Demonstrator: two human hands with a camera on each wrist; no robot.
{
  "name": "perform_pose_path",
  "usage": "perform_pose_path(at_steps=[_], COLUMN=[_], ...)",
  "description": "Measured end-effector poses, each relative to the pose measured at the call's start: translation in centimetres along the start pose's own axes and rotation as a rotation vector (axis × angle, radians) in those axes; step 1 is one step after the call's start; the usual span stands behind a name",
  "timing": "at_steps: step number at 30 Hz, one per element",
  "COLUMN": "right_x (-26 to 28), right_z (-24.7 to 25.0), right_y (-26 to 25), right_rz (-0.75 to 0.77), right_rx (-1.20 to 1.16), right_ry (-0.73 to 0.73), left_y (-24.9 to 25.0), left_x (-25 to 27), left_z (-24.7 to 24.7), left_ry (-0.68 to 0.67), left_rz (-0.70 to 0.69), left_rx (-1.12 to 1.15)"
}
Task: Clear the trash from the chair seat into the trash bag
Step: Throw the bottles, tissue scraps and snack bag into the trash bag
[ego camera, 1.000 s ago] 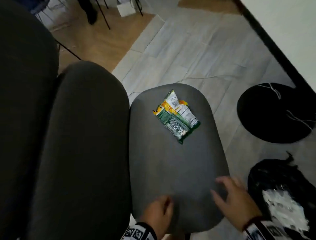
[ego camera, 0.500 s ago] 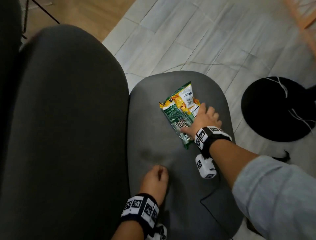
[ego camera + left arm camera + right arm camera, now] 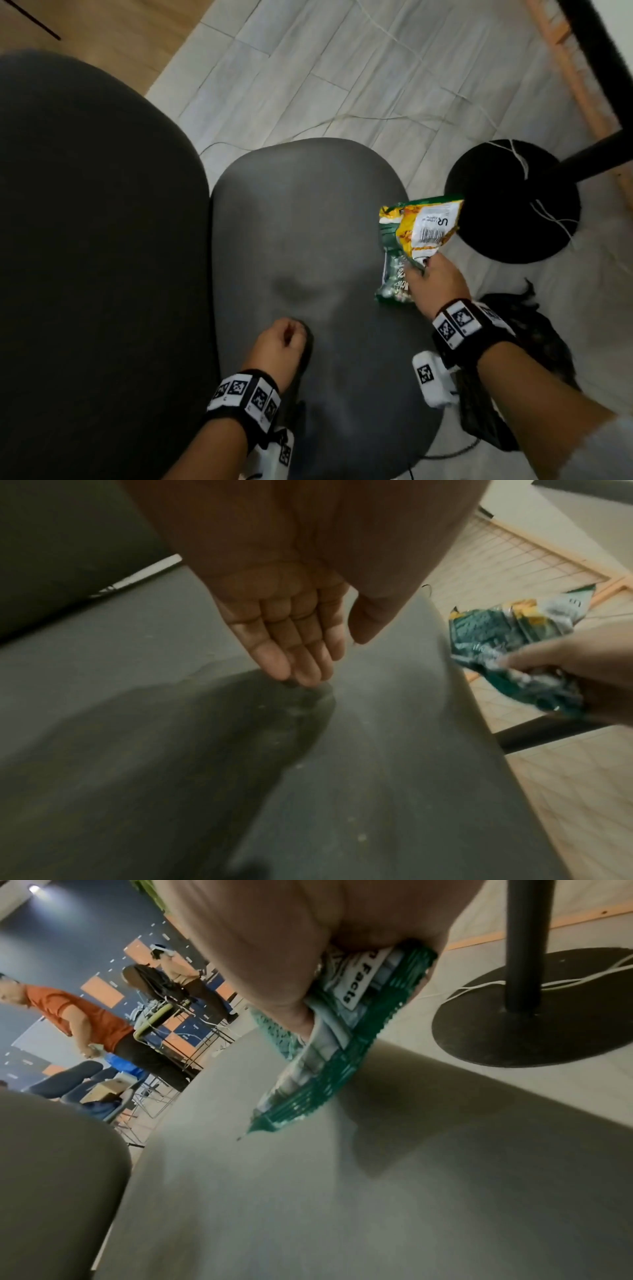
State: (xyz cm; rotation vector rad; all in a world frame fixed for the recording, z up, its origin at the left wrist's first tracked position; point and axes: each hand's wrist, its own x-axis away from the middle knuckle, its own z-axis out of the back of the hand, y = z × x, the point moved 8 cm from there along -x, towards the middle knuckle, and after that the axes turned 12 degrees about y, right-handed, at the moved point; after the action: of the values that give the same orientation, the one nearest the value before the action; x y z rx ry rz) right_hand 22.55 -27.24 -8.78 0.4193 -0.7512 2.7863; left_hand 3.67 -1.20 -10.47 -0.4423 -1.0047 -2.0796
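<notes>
The grey chair seat filled the middle, with the black trash bag on the floor just beside its right edge. Over that edge the right hand pinched the green-and-yellow snack wrapper, lifted; the left hand rested near the seat's front, fingers loosely extended, holding nothing.

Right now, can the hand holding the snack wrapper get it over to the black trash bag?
Probably yes. The right hand grips the snack wrapper at the chair seat's right edge, and the trash bag lies on the floor just beside that wrist, nothing between them.

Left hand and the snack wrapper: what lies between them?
Only bare grey chair seat. The head view shows nothing between the left hand and the snack wrapper, gripped by the right hand.
</notes>
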Motion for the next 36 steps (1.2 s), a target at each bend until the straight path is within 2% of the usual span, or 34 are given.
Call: perform_pose_path(at_steps=[2, 4, 8, 9, 11, 13, 15, 18, 20, 22, 26, 28, 31, 36], right_x=[2.3, 5.4, 12.6, 14.1, 16.8, 18.6, 19.9, 21.1, 21.8, 22.4, 23.5, 24.0, 25.2, 29.1], right_z=[0.6, 1.3, 2.5, 3.5, 5.4, 7.2, 9.2, 12.3, 14.5, 16.5, 18.6, 19.3, 19.2, 16.3], right_y=[2.7, 5.2, 8.7, 9.6, 11.4, 13.2, 15.2, 19.1, 22.6, 27.1, 36.4, 40.7, 47.1, 57.2], right_rz=[0.039, 0.061, 0.094, 0.097, 0.108, 0.108, 0.105, 0.022, -0.053, -0.138, -0.248, -0.302, -0.404, -0.553], right_rx=[0.005, 0.023, -0.024, -0.069, -0.134, -0.186, -0.241, -0.417, -0.444, -0.435, -0.478, -0.518, -0.581, -0.637], right_ry=[-0.053, -0.112, -0.294, -0.325, -0.358, -0.387, -0.404, -0.408, -0.32, -0.168, 0.099, 0.176, 0.234, 0.21], left_y=[2.7, 6.3, 12.9, 13.7, 14.1, 13.8, 14.3, 15.3, 15.3, 14.9, 14.9, 15.5, 14.9, 11.2], left_x=[0.8, 2.4, 9.3, 11.3, 14.9, 18.1, 20.7, 24.9, 27.6, 29.5, 32.1, 33.2, 33.0, 26.6], left_z=[-1.2, -2.8, -7.2, -8.7, -12.0, -15.2, -18.2, -22.4, -25.8, -29.3, -36.6, -39.9, -45.0, -53.9], left_ry=[-0.027, -0.095, -0.356, -0.429, -0.56, -0.644, -0.668, -0.751, -0.79, -0.799, -0.759, -0.737, -0.673, -0.477], left_rz=[-0.016, -0.149, -0.699, -0.766, -0.802, -0.806, -0.782, -0.561, -0.516, -0.427, -0.326, -0.299, -0.219, -0.099], left_rx=[0.214, 0.301, -0.177, -0.245, -0.344, -0.374, -0.31, -0.127, -0.15, -0.114, -0.087, -0.089, -0.15, -0.275])
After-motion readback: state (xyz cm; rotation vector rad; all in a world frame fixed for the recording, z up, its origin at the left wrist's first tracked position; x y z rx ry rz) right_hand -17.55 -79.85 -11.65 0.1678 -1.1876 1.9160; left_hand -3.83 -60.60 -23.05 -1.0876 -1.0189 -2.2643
